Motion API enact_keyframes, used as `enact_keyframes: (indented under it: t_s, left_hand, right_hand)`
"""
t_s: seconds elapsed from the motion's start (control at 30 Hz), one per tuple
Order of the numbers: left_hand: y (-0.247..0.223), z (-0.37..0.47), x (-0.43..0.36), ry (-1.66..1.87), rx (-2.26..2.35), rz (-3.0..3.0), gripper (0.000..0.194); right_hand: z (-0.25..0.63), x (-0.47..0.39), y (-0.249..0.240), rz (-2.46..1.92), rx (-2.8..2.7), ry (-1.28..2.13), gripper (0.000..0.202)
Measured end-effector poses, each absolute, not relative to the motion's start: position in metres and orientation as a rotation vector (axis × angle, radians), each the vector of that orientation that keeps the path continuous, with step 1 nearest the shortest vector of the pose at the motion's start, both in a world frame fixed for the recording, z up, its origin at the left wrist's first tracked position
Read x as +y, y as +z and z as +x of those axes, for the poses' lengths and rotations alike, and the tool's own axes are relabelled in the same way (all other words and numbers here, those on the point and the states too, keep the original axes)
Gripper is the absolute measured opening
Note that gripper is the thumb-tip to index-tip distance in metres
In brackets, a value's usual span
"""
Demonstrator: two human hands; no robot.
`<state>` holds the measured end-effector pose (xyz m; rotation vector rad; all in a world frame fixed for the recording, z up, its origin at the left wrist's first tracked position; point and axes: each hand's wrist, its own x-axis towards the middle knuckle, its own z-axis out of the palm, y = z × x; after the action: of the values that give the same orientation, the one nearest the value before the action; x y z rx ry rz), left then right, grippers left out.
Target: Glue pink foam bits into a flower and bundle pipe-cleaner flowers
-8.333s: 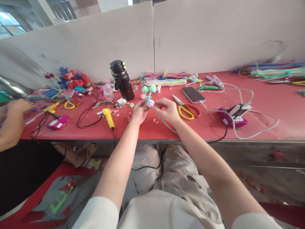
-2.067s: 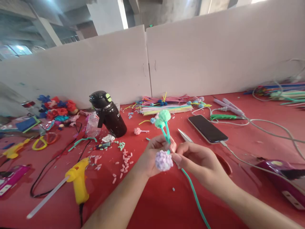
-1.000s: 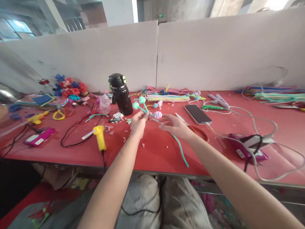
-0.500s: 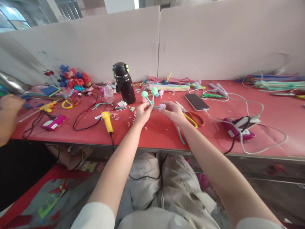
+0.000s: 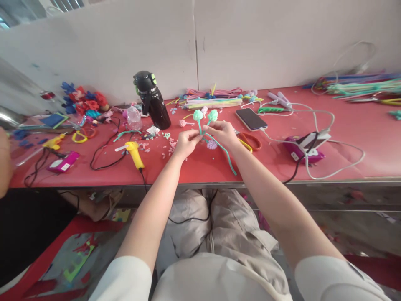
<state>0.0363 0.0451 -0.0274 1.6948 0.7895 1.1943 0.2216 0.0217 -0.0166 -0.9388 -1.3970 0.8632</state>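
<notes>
My left hand [image 5: 187, 145] pinches the stems of a small bunch of pipe-cleaner flowers over the front middle of the table. Two mint-green fuzzy heads [image 5: 205, 115] stand up from the bunch. A lavender fuzzy flower [image 5: 212, 144] hangs just below the fingertips. My right hand [image 5: 223, 133] is closed at the stems from the other side, its fingertips on a mint-green pipe cleaner [image 5: 224, 152] whose free end trails down to the right. The fingers partly hide where the stems cross. Behind the hands lies a small pink pipe-cleaner flower [image 5: 183, 123].
A yellow glue gun [image 5: 135, 155] and a black bottle [image 5: 156, 108] are on the left. Scissors [image 5: 252, 141], a phone [image 5: 251, 119] and a purple power strip [image 5: 291, 147] with cables lie right. Pipe-cleaner bundles [image 5: 213, 103] lie behind. Another person's arm [image 5: 4, 163] shows far left.
The lavender flower has swung from beside my right fingertips to below the bunch. My right hand has moved in to the stems. The view has tilted down and shifted right.
</notes>
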Motion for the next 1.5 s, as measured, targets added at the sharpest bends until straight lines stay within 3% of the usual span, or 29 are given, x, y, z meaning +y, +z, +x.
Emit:
enact_keyframes:
  t_s: [0.47,0.9,1.07,1.23,1.4,1.5]
  left_hand:
    - [-0.021,0.038,0.035,1.107,0.776,1.665,0.035]
    - [-0.016,0.039,0.028,1.052,0.821,1.658,0.018]
    - [-0.015,0.038,0.028,1.043,0.811,1.657,0.025]
    - [-0.016,0.039,0.032,1.151,0.789,1.404,0.036]
    - [-0.015,0.033,0.041,1.313,0.792,1.13,0.011]
    - [-0.011,0.024,0.049,1.459,0.801,0.939,0.017]
  right_hand:
    - [0.217,0.025,-0.018,-0.809,-1.246,0.939,0.052]
    - [0.212,0.018,-0.013,-0.914,-1.249,1.063,0.059]
    - [0.213,0.017,-0.011,-0.944,-1.332,0.965,0.061]
    - [0.218,0.02,-0.009,-0.94,-1.287,0.782,0.061]
    - [0.229,0.024,-0.008,-0.921,-1.091,0.696,0.058]
    - [0.229,0.021,-0.008,-0.872,-1.095,0.799,0.058]
